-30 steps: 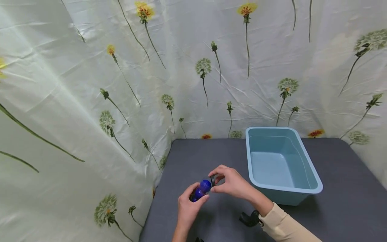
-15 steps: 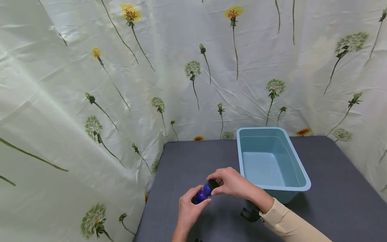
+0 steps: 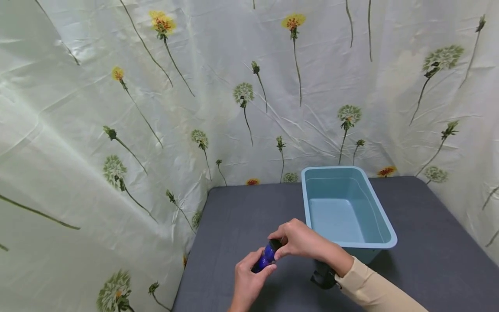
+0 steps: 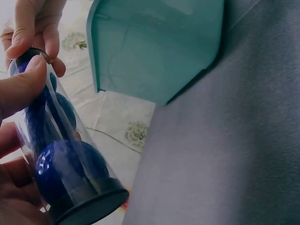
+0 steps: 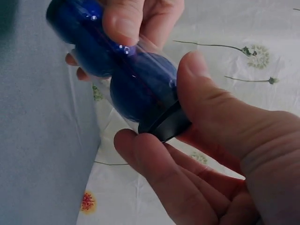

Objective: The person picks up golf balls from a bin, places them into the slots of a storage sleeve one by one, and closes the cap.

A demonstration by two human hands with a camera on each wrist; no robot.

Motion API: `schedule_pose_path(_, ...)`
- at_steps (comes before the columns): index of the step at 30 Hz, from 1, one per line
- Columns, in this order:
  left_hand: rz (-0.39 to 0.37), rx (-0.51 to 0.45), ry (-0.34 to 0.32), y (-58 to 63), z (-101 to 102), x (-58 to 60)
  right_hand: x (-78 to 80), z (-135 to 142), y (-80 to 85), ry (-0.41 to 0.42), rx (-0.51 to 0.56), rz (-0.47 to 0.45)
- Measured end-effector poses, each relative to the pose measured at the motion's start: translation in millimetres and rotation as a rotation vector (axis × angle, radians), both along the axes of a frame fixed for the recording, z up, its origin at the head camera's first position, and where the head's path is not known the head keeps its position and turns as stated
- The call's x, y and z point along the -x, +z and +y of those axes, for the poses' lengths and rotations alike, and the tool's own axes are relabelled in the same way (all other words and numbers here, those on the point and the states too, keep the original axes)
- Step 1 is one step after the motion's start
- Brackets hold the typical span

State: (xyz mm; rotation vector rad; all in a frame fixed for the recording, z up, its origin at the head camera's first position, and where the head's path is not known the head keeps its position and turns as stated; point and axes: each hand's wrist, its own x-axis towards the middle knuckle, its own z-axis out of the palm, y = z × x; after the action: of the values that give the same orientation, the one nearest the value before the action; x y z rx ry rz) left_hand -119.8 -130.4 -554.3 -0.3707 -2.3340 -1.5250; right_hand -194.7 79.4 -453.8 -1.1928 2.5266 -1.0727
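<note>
A clear plastic tube (image 3: 266, 259) holds several shiny blue balls (image 5: 143, 86) stacked in a row. My left hand (image 3: 247, 279) grips the tube round its body, thumb along the near side. My right hand (image 3: 300, 239) pinches the black cap (image 5: 169, 123) at the tube's upper right end, thumb on one side and fingers on the other. The cap sits over that end, slightly tilted in the right wrist view. A second black cap (image 4: 96, 208) closes the opposite end, seen large in the left wrist view. The tube is held slanted above the table.
A light blue plastic tub (image 3: 308, 203) stands just beyond my right hand on the dark grey table (image 3: 234, 216). Flower-printed white sheeting (image 3: 175, 121) hangs behind and to the left of the table. A black strap (image 3: 323, 277) is on my right wrist.
A second ago the cap was held apart from the tube, a blue ball showing at its opening. The right hand has brought the cap onto that end. The head view has shifted right.
</note>
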Motion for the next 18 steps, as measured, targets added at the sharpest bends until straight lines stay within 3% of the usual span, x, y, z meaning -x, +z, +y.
schedule_pose_path(6,0.014,0.034,-0.030,1.3,-2.6,0.6,2.2,-0.6,2.1,0.048,-0.021,0.008)
schedule_pose_path(12,0.050,0.129,-0.026,-1.7,-4.2,-5.3,0.2,-1.2,-8.4,0.091,-0.031,0.006)
schedule_pose_path(18,0.126,0.135,0.002,0.8,-5.6,2.4,0.1,-0.2,-14.8,0.036,0.038,0.024)
